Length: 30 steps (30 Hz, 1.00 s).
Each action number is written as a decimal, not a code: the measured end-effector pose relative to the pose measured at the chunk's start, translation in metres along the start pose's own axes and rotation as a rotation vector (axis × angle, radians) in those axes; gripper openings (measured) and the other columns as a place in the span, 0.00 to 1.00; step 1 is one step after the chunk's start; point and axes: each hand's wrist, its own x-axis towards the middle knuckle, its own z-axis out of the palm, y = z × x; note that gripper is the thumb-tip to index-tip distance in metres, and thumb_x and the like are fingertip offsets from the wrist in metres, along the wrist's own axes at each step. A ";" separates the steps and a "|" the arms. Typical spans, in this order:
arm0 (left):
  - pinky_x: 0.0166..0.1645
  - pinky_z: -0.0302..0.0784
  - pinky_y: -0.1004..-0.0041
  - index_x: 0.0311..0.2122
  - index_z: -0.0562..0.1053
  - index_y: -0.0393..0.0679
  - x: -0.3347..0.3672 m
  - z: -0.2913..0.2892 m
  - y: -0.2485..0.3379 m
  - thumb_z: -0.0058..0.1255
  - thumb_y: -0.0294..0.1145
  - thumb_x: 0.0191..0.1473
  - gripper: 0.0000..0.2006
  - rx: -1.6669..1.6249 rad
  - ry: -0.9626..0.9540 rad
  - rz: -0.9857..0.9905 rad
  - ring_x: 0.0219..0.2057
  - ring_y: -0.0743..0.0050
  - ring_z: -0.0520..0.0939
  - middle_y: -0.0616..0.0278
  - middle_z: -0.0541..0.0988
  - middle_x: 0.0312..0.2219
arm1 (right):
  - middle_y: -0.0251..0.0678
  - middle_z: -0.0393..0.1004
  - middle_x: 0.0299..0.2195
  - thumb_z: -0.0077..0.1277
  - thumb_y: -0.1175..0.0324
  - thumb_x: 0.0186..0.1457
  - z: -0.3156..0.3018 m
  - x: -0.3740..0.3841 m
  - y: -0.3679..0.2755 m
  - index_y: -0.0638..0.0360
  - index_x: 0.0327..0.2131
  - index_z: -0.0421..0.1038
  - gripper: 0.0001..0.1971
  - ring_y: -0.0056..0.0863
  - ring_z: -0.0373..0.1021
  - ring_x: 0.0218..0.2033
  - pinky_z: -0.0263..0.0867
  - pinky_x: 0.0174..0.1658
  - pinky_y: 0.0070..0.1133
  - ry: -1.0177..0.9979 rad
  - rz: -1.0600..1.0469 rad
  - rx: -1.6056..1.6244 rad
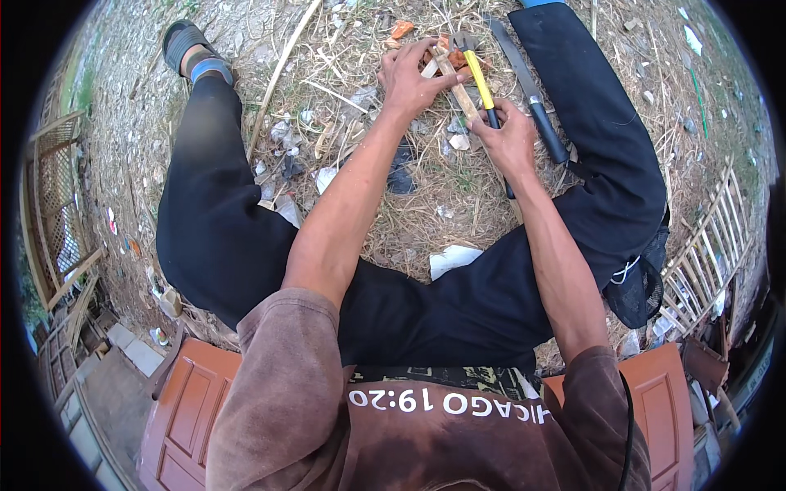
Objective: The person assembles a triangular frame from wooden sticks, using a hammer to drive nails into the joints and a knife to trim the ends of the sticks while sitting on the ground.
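Note:
My left hand (pixel 407 79) pinches the far part of a short wooden strip (pixel 460 92). The fingers of my right hand (pixel 509 141) are closed on the strip's near end, so it slants between both hands just above the ground. Close along its right side lies a hammer-like tool (pixel 476 75) with a metal head and a yellow and black handle; the handle runs under my right hand, which hides part of it. A long knife (pixel 516 61) with a black handle lies further right, beside my right leg. Orange brick pieces (pixel 456 60) sit beneath the strip's far end.
Dry straw, stones and scraps cover the ground between my spread legs. A long thin stick (pixel 278 78) lies on the left, and a white scrap (pixel 453 260) is near my lap. Slatted wooden frames (pixel 711 237) stand at the right, with a lattice panel (pixel 59 209) at the far left.

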 end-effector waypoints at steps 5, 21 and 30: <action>0.61 0.52 0.48 0.56 0.72 0.53 0.000 0.002 0.000 0.69 0.66 0.32 0.45 -0.010 0.004 0.014 0.58 0.52 0.61 0.62 0.75 0.51 | 0.40 0.81 0.31 0.65 0.70 0.46 -0.002 0.001 0.004 0.66 0.44 0.74 0.21 0.27 0.78 0.30 0.71 0.36 0.25 -0.010 -0.002 -0.003; 0.63 0.49 0.51 0.55 0.74 0.53 0.000 0.001 -0.002 0.71 0.65 0.29 0.46 -0.022 0.004 -0.001 0.59 0.55 0.61 0.61 0.75 0.52 | 0.44 0.81 0.32 0.63 0.70 0.43 -0.003 -0.007 -0.002 0.68 0.45 0.73 0.23 0.35 0.78 0.32 0.72 0.40 0.29 0.038 -0.065 -0.042; 0.61 0.52 0.50 0.53 0.75 0.54 -0.005 -0.002 0.001 0.69 0.62 0.35 0.39 0.029 0.009 0.031 0.57 0.55 0.63 0.65 0.76 0.49 | 0.51 0.80 0.31 0.63 0.70 0.43 -0.004 -0.006 -0.013 0.68 0.45 0.73 0.23 0.41 0.78 0.33 0.71 0.41 0.31 0.027 -0.004 -0.149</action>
